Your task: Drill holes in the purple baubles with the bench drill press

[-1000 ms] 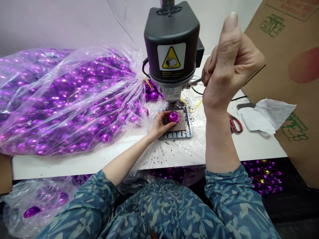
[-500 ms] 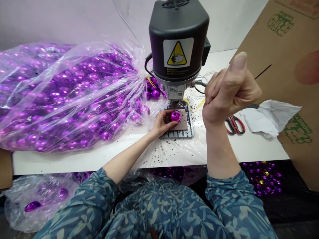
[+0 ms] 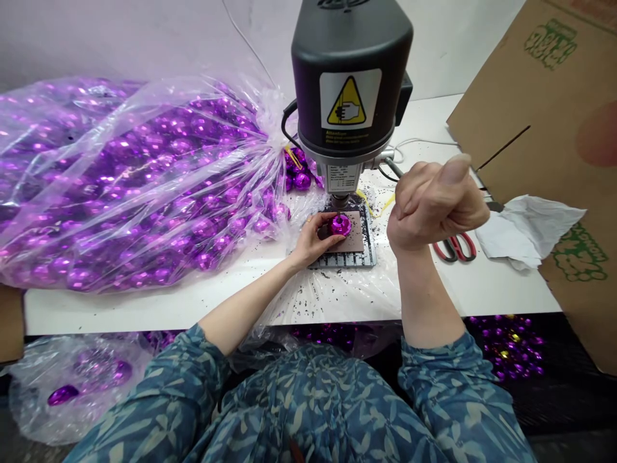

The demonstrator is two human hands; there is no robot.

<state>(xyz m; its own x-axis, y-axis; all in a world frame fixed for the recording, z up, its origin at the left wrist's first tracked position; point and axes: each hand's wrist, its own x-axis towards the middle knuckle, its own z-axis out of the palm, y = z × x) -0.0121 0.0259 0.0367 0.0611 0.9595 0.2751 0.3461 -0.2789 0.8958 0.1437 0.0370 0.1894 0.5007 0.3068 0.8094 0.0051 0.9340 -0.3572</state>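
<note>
A shiny purple bauble (image 3: 340, 225) rests on a brown board (image 3: 355, 239) on the slotted metal base (image 3: 369, 257) of a small drill press (image 3: 351, 71). My left hand (image 3: 311, 241) pinches the bauble from its left side, thumb in front and fingers behind. The press's chuck (image 3: 339, 200) is directly above the bauble; where the bit meets it is too small to tell. Raised at the right, my right hand (image 3: 431, 202) is closed in a fist around the press's feed lever (image 3: 393, 166), whose grip is hidden by the fingers.
A big clear bag of purple baubles (image 3: 144, 186) covers the table's left side. Scissors (image 3: 456, 247) and crumpled white paper (image 3: 527, 228) lie at the right, before a cardboard box (image 3: 544, 128). Dark shavings surround the base. More baubles (image 3: 508, 347) sit below the table edge.
My right hand has come down and slightly left with the lever. My left hand keeps its hold on the bauble. The view has shifted slightly.
</note>
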